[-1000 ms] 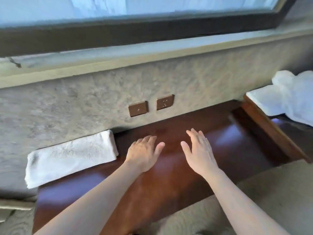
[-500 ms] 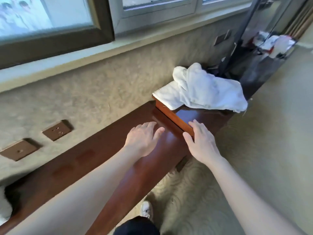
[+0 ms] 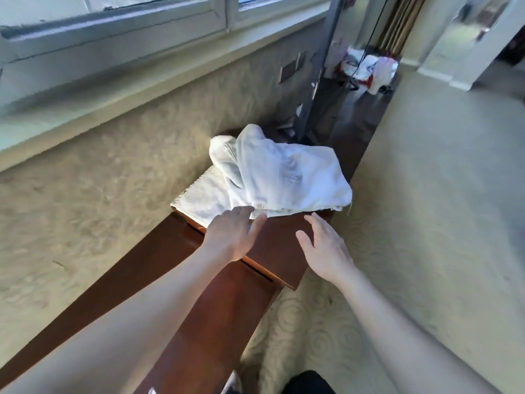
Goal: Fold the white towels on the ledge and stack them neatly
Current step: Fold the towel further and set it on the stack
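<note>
Crumpled towel point(image 3: 287, 177) heaped over flat towel point(image 3: 203, 199) on raised wooden ledge point(image 3: 272, 251). Left hand point(image 3: 231, 234) fingers straight, together, touching crumpled hem. Right hand point(image 3: 324, 248) fingers spread, near hem, apart. Cluttered bags point(image 3: 375, 66) well beyond.

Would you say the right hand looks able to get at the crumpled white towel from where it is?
Probably yes: the open right hand hovers just short of the crumpled white towel, nothing between them.

Beige textured wall point(image 3: 113, 177) ran under a white-framed window point(image 3: 119, 32) w/ daylight; patterned cream carpet point(image 3: 426, 194) lay beside dark wood ledge point(image 3: 216, 317).
</note>
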